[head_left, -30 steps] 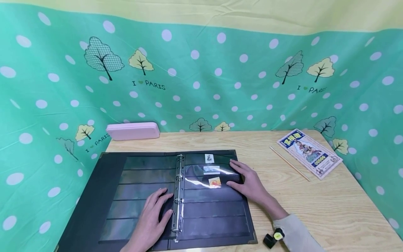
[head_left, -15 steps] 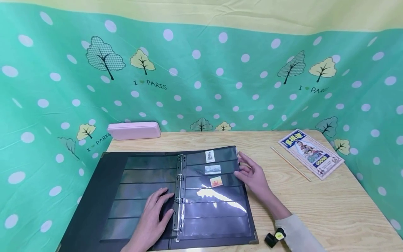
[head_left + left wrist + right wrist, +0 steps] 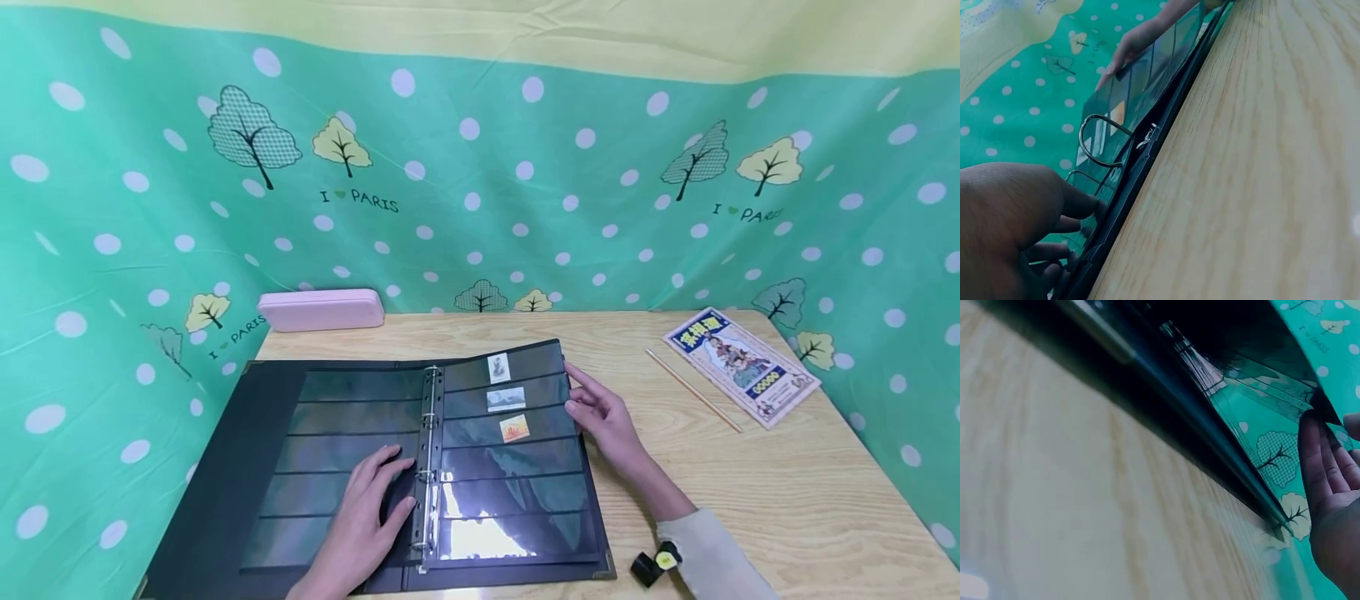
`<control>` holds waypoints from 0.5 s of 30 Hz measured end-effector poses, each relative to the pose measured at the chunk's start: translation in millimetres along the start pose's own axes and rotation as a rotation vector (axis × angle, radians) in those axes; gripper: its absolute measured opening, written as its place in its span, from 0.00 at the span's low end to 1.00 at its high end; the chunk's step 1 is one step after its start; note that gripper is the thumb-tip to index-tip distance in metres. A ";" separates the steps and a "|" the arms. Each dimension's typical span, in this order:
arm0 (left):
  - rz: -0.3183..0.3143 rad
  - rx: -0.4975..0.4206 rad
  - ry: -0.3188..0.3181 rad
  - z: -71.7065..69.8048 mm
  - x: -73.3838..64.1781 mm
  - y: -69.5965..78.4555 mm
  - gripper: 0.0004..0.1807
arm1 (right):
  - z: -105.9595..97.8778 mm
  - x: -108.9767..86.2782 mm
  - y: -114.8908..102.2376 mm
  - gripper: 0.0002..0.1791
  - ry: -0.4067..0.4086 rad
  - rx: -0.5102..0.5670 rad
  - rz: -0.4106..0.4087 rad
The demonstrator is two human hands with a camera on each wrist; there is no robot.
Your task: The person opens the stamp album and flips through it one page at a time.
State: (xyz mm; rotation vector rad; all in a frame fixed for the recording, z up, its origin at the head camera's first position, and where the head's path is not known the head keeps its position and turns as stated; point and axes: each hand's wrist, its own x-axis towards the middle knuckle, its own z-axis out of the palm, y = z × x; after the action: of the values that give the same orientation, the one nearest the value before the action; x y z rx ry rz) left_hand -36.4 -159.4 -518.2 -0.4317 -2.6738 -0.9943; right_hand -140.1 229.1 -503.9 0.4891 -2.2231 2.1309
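Black page (image 3: 517, 462), right hand (image 3: 607, 421) gripping edge, left hand (image 3: 362, 517) (relaxed) on binder (image 3: 217, 467).

From my remote station I am logging: binder (image 3: 217, 467), black; lowest stamp (image 3: 514, 429), orange and yellow; case (image 3: 322, 312), pink; curtain (image 3: 450, 154), green, white-dotted, tree-printed, yellow-topped; table (image 3: 795, 483), pale wood-grained; sleeve (image 3: 712, 552), beige.

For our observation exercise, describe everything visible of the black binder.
The black binder lies open on the wooden table, with metallic corners and central metal rings. Its left page and right page look plastic, with horizontal pockets; three stamps show on the right. The left hand rests on the left page; the right hand pinches the right page's raised edge.
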 end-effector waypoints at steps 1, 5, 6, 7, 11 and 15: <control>-0.002 0.001 -0.002 -0.1 -0.2 0.2 0.25 | 0.6 -0.1 -0.7 0.32 0.003 -0.006 -0.021; -0.010 -0.005 -0.010 -0.8 -0.3 1.9 0.24 | 4.4 -0.6 -4.6 0.31 0.025 -0.037 -0.059; -0.010 -0.011 -0.007 -1.4 -0.2 2.4 0.24 | 5.4 -0.6 -5.5 0.31 0.030 -0.046 -0.061; -0.010 -0.016 -0.001 -2.2 0.3 3.0 0.24 | 6.4 -0.7 -6.4 0.30 0.036 -0.052 -0.063; 0.002 -0.046 0.049 -8.0 5.1 5.2 0.24 | 10.4 -2.5 -11.3 0.26 0.040 -0.039 -0.067; -0.005 -0.076 0.098 -15.7 14.2 8.7 0.23 | 13.9 -5.1 -19.1 0.25 0.009 -0.020 -0.121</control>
State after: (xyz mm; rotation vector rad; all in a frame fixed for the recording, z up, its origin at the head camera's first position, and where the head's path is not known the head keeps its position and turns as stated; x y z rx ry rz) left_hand -44.3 -160.9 -496.7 -0.3817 -2.5582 -1.0928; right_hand -127.9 216.2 -487.4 0.5955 -2.1483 2.0460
